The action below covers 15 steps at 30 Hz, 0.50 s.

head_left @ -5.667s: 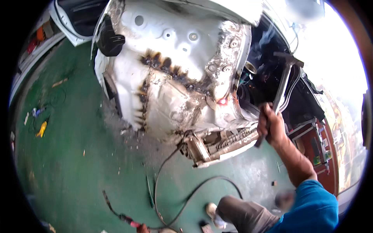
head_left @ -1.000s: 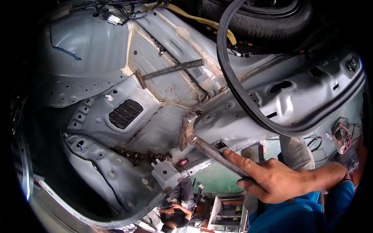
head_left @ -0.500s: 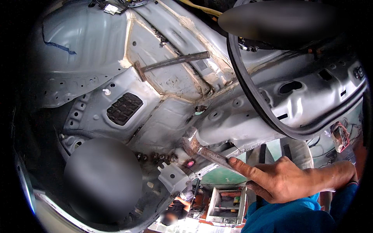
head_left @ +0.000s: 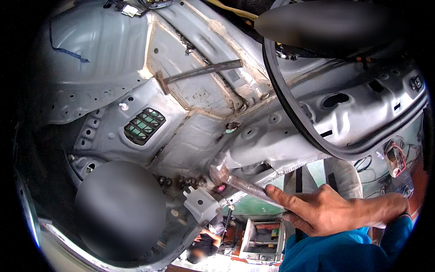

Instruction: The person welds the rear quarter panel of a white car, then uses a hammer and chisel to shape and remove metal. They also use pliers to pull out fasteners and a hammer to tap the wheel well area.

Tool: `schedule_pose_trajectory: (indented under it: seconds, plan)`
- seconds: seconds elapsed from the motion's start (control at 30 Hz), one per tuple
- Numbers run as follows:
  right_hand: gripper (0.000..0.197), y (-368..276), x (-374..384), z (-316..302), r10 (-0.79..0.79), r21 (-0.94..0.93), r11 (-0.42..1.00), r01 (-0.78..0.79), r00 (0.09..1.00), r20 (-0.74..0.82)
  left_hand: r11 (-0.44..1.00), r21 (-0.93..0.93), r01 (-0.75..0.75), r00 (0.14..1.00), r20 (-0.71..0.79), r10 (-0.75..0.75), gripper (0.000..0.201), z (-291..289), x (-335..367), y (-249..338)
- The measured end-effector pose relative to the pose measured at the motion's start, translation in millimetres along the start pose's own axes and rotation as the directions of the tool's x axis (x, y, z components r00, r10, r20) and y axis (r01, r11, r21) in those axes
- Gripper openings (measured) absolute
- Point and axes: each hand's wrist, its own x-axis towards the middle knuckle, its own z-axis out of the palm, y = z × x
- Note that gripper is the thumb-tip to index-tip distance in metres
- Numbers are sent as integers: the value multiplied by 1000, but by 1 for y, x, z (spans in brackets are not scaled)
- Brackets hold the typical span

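Observation:
My right hand, reaching in from the right in a blue sleeve, grips a hammer by its handle, the index finger stretched along it. The worn, rusty hammer head is over the lower edge of a silver-grey car body panel, beside a row of dark, scorched-looking spots. Whether the head touches the metal, I cannot tell. Just below it sits a bent grey metal bracket. A second hammer lies on the panel farther up, its handle pointing right. My left hand is not in view.
A black rubber seal strip hangs in a loop across the right side. Upper left of the hammer is a dark-framed vent grille. Below, another person and a light open-fronted cabinet show. Cables and a red-edged item lie at right.
The hammer head has moved slightly down and left, with my right hand shifting a little left. Green now shows through the vent grille, which looked dark before.

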Motion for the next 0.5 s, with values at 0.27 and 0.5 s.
schedule_pose_trajectory:
  seconds: [0.27, 0.5]
  plan:
    - [80, -12, 0, -36, -115, -69, 993, 96, 917, -381, 997, -73, 23, 996, -84, -29, 62, -12, -8, -22]
    - [82, -1, -1, -4, -5, -16, 1000, 5, 1000, -5, 989, -137, 63, 993, -89, -75, 62, 7, 0, 0]
